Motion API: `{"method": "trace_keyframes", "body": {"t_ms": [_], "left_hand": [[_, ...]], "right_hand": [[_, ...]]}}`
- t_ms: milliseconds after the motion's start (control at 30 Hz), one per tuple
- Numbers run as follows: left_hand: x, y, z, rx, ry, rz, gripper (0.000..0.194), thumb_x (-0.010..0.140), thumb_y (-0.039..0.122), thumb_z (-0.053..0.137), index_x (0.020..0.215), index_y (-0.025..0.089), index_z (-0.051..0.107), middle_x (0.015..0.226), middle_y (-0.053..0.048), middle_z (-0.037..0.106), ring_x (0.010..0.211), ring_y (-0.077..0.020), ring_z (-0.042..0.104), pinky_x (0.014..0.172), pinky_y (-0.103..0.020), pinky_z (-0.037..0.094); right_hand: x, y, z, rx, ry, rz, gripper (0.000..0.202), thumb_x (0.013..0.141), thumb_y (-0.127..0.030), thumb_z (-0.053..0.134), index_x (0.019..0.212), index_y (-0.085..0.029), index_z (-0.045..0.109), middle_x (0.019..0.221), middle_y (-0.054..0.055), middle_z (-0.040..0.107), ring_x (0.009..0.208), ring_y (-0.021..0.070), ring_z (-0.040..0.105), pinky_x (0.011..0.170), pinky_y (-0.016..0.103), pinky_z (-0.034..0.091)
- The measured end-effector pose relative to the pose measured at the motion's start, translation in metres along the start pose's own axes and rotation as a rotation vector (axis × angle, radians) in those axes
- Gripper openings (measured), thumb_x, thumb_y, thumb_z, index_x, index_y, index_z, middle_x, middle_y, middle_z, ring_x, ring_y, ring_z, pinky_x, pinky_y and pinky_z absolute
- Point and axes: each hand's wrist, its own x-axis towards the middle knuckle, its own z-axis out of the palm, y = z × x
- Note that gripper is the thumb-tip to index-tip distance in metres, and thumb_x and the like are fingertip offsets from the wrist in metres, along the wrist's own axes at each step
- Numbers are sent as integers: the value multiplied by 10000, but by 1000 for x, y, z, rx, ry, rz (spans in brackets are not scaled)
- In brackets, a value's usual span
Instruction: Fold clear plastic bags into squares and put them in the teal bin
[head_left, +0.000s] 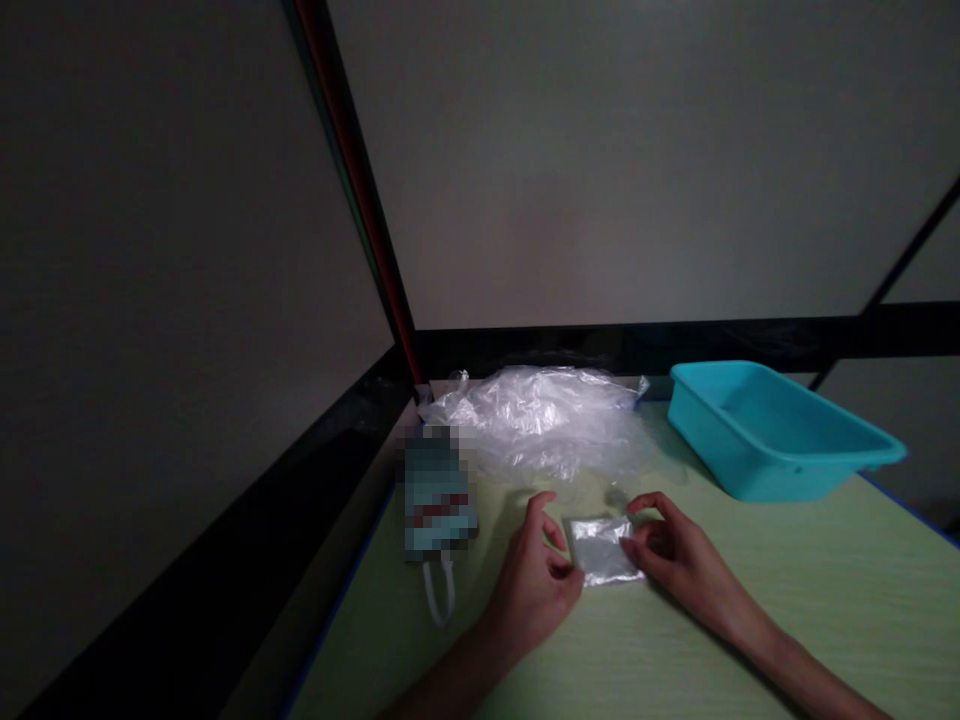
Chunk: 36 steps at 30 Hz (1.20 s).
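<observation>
Blue-edged table (847, 580) — packet (602, 552) between hands (534, 585) (688, 565), basin (720, 450) apart

This is a dim indoor corner; whether it belongs to a home or a small workshop, I cannot tell. Pale wall panels (600, 170) framed by dark strips (637, 346) meet behind a light green, wood-grained table (795, 570) with blue edging (341, 603). A heap of clear plastic (540, 410) and a turquoise tub (787, 482) on it suggest a simple work spot.
</observation>
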Motion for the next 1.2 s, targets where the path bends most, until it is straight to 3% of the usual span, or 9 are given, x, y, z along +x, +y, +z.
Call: {"method": "trace_keyframes", "body": {"t_ms": [167,667,767,833,900,1000,1100,1200], "left_hand": [[1,-1,-1,-5,-3,1,639,600,-44,486,1128,249,278,800,69,393,484,-15,480,426,-122,331],[1,2,1,-83,-2,-37,592,604,-30,478,1098,243,302,762,77,382,483,-22,476,412,-123,320],[-1,3,0,-17,9,-3,557,623,-10,472,1098,233,314,771,65,390,486,-33,475,417,-137,342],[-6,6,0,135,23,75,532,631,2,478,1099,218,348,806,36,432,573,-71,511,489,-174,412],[-12,11,-1,338,7,200,514,644,28,502,1115,204,395,927,-20,491,799,-143,543,698,-264,470],[-21,21,-2,589,-145,356,572,695,128,550,1235,180,372,1243,-92,438,1143,-238,399,975,-389,333],[-24,27,-3,765,-326,403,658,760,237,534,1340,113,249,1423,-125,232,1291,-261,202,1059,-420,197],[-23,27,-5,864,-393,406,662,813,306,482,1366,92,188,1453,-113,117,1327,-231,81,1086,-405,96]], "right_hand": [[-2,1,-1,35,42,-13,285,765,-342,533,958,-213,367,636,-55,498,509,112,506,433,214,371],[-1,1,-2,15,41,-10,280,751,-341,526,946,-211,373,652,-43,512,520,119,521,444,221,392],[-1,1,-2,19,44,-12,274,746,-322,525,943,-208,373,659,-39,517,519,117,518,442,219,389],[-1,0,-2,20,43,-13,268,745,-310,521,943,-207,373,659,-38,517,515,115,510,441,220,385],[-1,-1,-2,19,41,-13,262,746,-305,516,942,-206,373,651,-39,515,511,115,504,446,224,385],[-2,-2,-2,21,44,-20,261,743,-297,513,943,-204,375,642,-38,519,517,119,509,452,228,391],[-2,-2,-2,26,46,-25,258,743,-284,511,948,-202,379,638,-35,524,519,120,513,443,222,387],[-2,1,-2,24,44,-21,248,746,-281,511,942,-203,381,639,-36,523,517,118,510,441,220,382]]}}
